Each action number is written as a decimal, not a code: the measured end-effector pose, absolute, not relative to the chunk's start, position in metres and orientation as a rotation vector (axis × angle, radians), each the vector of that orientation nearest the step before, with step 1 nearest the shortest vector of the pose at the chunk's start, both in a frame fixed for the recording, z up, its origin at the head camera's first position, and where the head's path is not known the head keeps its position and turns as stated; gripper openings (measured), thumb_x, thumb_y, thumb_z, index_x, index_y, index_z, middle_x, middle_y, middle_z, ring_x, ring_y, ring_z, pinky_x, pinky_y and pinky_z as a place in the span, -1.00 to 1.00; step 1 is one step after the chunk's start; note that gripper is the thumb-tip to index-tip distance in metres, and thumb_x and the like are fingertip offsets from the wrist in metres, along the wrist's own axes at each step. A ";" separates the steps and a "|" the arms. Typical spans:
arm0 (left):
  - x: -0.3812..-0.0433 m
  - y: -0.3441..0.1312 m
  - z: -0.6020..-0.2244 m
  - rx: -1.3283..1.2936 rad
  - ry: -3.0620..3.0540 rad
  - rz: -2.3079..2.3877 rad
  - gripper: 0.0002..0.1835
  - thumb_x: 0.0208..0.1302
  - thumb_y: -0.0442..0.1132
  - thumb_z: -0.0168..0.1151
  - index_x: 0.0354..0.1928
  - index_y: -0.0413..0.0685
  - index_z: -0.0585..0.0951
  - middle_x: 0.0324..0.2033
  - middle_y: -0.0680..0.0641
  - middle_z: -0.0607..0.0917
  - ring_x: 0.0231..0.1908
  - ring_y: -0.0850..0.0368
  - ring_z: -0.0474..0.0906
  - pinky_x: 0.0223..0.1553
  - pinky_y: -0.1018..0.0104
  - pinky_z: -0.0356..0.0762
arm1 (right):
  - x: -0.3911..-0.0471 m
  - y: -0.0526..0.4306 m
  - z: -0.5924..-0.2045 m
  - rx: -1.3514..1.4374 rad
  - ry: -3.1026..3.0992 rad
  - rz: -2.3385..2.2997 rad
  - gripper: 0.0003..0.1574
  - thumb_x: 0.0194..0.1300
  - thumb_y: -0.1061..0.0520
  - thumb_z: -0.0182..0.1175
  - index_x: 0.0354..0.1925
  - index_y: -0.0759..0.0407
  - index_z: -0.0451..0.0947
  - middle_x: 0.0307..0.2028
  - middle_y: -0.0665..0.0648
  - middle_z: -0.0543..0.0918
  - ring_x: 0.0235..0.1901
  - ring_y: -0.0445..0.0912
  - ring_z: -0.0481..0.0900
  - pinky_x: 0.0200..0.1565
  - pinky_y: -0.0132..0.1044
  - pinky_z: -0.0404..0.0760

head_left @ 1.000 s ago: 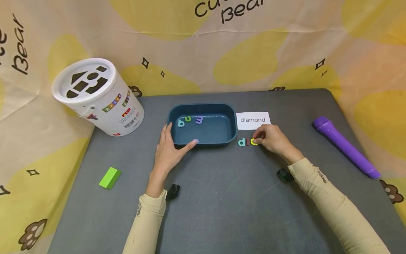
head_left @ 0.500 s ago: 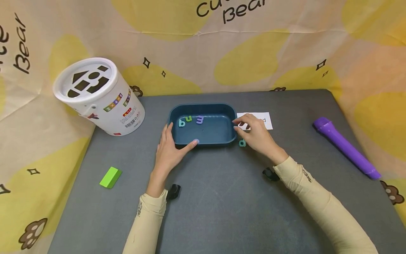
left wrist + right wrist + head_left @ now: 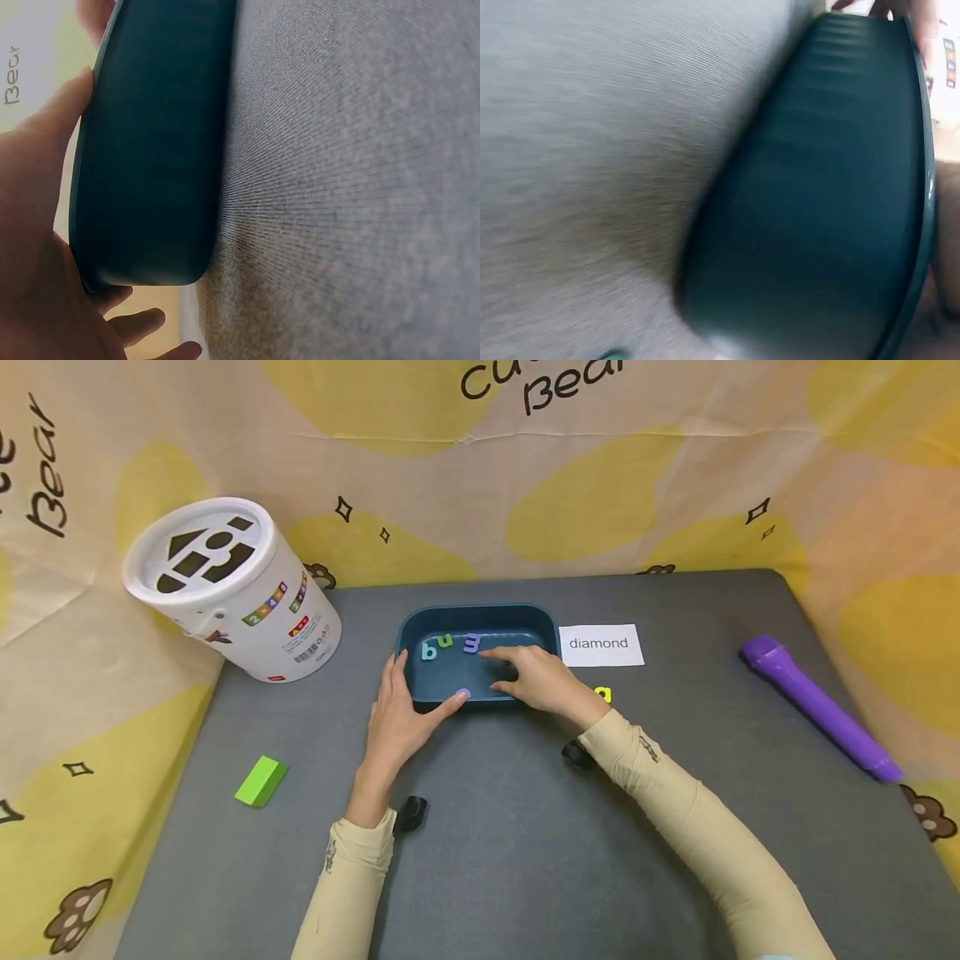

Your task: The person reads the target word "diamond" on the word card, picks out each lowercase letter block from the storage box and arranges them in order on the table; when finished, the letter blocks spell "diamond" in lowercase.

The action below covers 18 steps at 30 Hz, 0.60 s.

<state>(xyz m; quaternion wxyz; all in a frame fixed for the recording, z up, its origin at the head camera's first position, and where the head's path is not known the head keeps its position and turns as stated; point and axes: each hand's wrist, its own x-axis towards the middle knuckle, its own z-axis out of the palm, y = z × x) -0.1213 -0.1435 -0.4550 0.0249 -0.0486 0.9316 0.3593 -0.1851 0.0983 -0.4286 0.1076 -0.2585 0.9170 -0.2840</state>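
A dark blue tray point(image 3: 487, 695) contains a light blue letter b point(image 3: 428, 652), a green letter shaped like u or n point(image 3: 445, 642) and a purple letter m point(image 3: 471, 643). At its left front corner rests my left hand point(image 3: 397, 714), thumb on the front rim and fairly straight fingers along the left side. My right hand point(image 3: 543, 681) reaches in over the right side, thumb and index finger apart, the index tip close to the purple letter. Beyond my right wrist lies a yellow letter point(image 3: 603, 694). A piece of a teal letter point(image 3: 615, 354) shows in the right wrist view.
A white card reading "diamond" point(image 3: 600, 645) lies right of the tray. A white bucket with a shape-hole lid point(image 3: 240, 593) stands at the back left. A green block point(image 3: 261, 780) lies at left, a purple microphone-shaped stick point(image 3: 821, 708) at right.
My right hand has moved left from the yellow letter, across the card's edge, to over the tray. Its forearm now covers the letters d and i. My left hand has stayed put.
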 end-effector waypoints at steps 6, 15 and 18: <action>-0.122 -0.145 -0.456 -0.150 2.870 1.120 0.34 0.14 0.54 0.37 0.74 0.17 -0.13 0.73 -0.10 -0.10 0.67 -0.22 -0.01 0.53 -0.50 -0.06 | -0.206 0.081 -0.435 -0.811 2.636 -0.714 -0.07 0.45 0.02 0.40 0.64 0.02 0.26 0.66 0.14 0.20 0.60 0.27 0.23 0.52 0.23 0.32; -0.121 -0.145 -0.455 -0.162 2.867 1.107 0.34 0.13 0.55 0.37 0.74 0.16 -0.12 0.73 -0.10 -0.10 0.67 -0.21 0.00 0.53 -0.49 -0.02 | -0.217 0.072 -0.447 -0.864 2.676 -0.629 -0.21 0.53 0.09 0.31 0.60 0.04 0.32 0.58 0.18 0.34 0.55 0.30 0.31 0.59 0.16 0.21; -0.122 -0.146 -0.455 -0.161 2.869 1.111 0.34 0.14 0.54 0.37 0.74 0.16 -0.12 0.73 -0.09 -0.09 0.68 -0.20 0.00 0.53 -0.48 -0.02 | -0.217 0.071 -0.448 -0.879 2.709 -0.658 -0.41 0.52 0.16 0.31 0.45 0.14 0.53 0.38 0.20 0.49 0.35 0.17 0.54 0.46 0.06 0.45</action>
